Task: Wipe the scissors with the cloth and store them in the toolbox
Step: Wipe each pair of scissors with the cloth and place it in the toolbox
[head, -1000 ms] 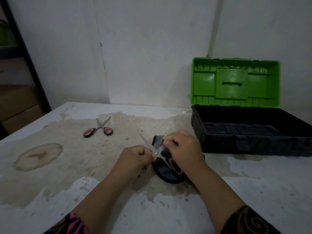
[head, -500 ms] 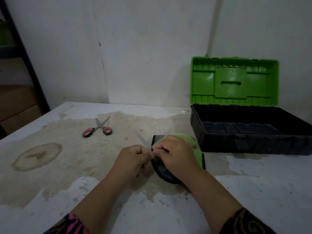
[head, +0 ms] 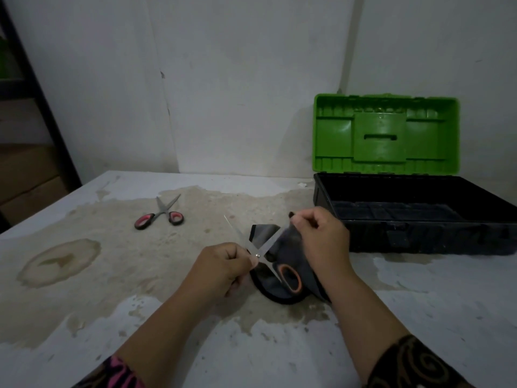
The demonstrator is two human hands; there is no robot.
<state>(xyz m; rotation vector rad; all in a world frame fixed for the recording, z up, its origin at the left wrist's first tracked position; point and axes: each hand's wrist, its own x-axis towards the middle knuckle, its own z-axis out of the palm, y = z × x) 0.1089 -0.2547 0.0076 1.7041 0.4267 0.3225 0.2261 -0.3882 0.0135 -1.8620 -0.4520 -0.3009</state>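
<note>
My left hand (head: pixel 221 268) grips a pair of scissors (head: pixel 261 252) at the pivot; its blades stand spread apart, and an orange-rimmed handle loop lies low over the cloth. My right hand (head: pixel 321 242) pinches a dark grey cloth (head: pixel 291 242) around the tip of the right blade. The cloth's lower part rests on the table under the scissors. A second pair of scissors (head: pixel 161 215), with red and black handles, lies on the table to the far left. The toolbox (head: pixel 419 228) stands open at the right, black tray below, green lid (head: pixel 386 134) upright.
The white table (head: pixel 419 317) has a large brownish stain across its middle and left. A white wall rises behind it. A dark shelf frame (head: pixel 39 93) and cardboard boxes stand at the far left, off the table.
My right hand has slid up along the right blade from the pivot toward its tip, taking the cloth with it. The blades now show spread. My left hand stayed put.
</note>
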